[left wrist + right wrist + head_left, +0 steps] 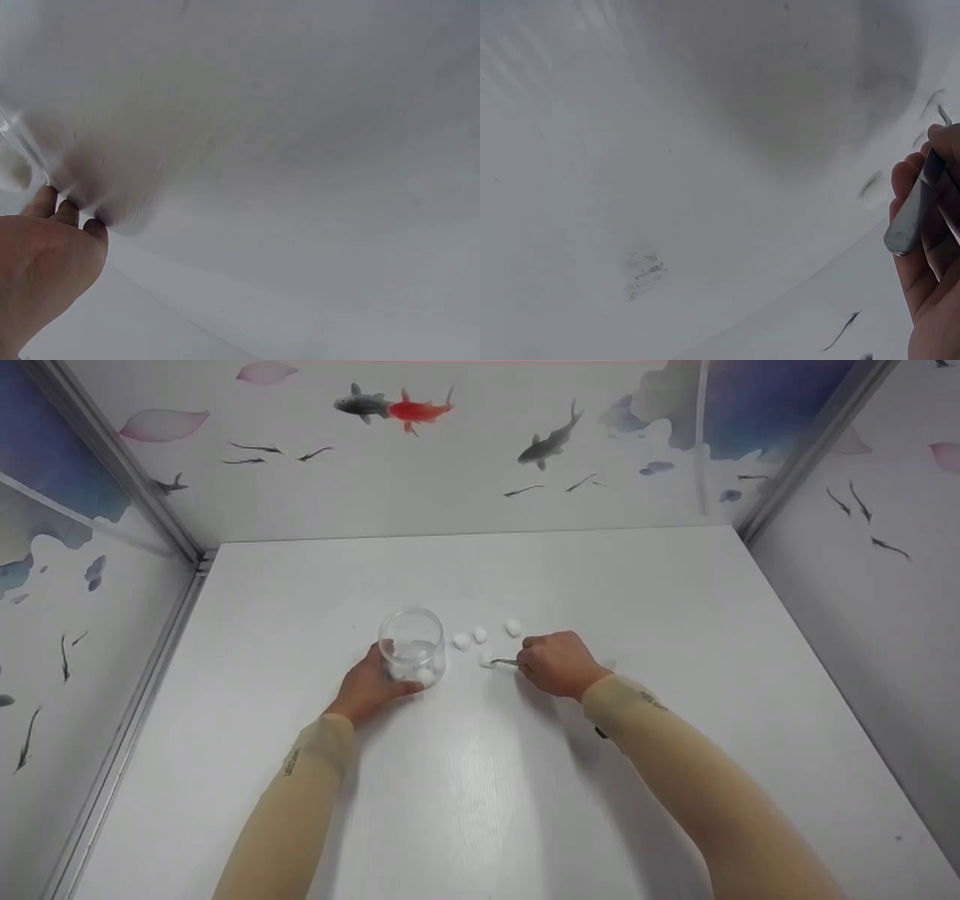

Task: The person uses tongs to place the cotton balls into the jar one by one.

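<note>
My left hand (369,688) holds a clear round jar (412,649) on the table, thumb at its near side and fingers round its left. White cotton balls (425,676) lie at the jar's bottom. In the left wrist view, the left fingertips (67,214) rest at the jar's base. My right hand (561,664) grips metal tweezers (508,661), whose bent tip is at a cotton ball (487,660) right of the jar. The tweezers' rounded back end (906,229) shows against the palm in the right wrist view.
Three more cotton balls lie behind the tweezers' tip: one (461,641) beside the jar, one (480,634) just right of it, and one (513,628) farther right. The white table (465,780) is bounded by printed panels (465,472) at the back and both sides.
</note>
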Available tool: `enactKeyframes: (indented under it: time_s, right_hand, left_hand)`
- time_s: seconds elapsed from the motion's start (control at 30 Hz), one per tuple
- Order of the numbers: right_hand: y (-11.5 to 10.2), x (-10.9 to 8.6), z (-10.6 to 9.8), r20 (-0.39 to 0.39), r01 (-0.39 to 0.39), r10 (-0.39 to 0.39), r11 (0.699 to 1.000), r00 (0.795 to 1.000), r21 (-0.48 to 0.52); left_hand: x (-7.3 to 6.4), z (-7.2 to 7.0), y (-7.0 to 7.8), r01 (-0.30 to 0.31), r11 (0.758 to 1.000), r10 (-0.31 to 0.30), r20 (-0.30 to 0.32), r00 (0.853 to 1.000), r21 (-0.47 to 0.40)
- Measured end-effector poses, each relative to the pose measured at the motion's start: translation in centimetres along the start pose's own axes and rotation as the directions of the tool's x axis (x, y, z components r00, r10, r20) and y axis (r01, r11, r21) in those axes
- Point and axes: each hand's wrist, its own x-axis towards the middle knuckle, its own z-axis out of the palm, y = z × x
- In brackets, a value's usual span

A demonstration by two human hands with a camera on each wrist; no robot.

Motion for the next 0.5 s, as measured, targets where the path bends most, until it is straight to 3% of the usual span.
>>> enactKeyframes:
  time_s: [0.23, 0.5]
  right_hand:
    - [0.6, -0.3, -0.6, -0.061, 0.004, -0.003, 1.000, 0.998, 0.017]
    - [1.1, -0.6, -1.3, -0.020, -0.034, 0.034, 0.999, 0.999, -0.003]
  left_hand:
    - [-0.2, -0.1, 0.2, -0.018, 1.000, 0.018, 0.012, 1.000, -0.002]
    - [-0.2, -0.1, 0.2, -0.010, 1.000, 0.010, 0.011, 1.000, -0.011]
